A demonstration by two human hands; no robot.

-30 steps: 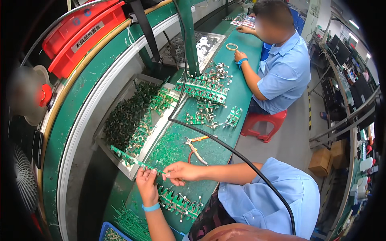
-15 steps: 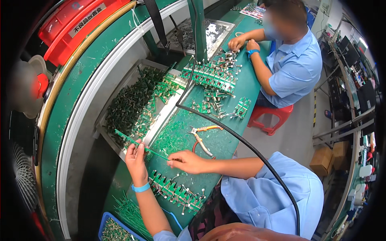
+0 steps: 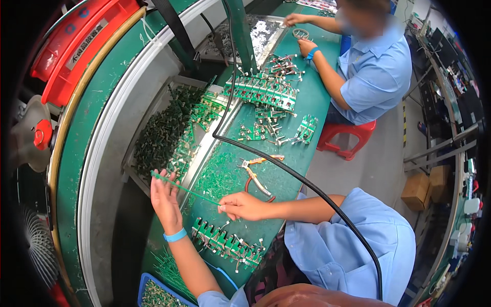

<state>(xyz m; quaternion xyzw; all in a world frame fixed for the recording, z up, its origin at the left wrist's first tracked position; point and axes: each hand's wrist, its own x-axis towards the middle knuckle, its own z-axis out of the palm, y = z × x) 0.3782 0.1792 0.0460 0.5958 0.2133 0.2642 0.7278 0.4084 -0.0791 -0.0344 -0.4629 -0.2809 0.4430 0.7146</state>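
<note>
At the far left, a red bin is seen on the curved conveyor rim. Next to it, a grey tray heaped with small green circuit boards is set into the bench. The left hand is raised at the tray's near edge, fingers spread fairly wide, with the far end of a thin green strip resting against its fingertips; whether that end is actually pinched cannot be told. The strip is held above the green bench mat, running from the left hand to the right hand, which is closed narrowly on the near end. The strip is judged light, narrow and somewhat flexible, likely brittle if bent sharply; it is best gripped at both ends by the edges. A row of populated boards lies just below the hands, and orange-handled cutters lie just beyond the right hand. A black cable is draped across the bench. At the far right, another person in a blue shirt is seated on a red stool.
</note>
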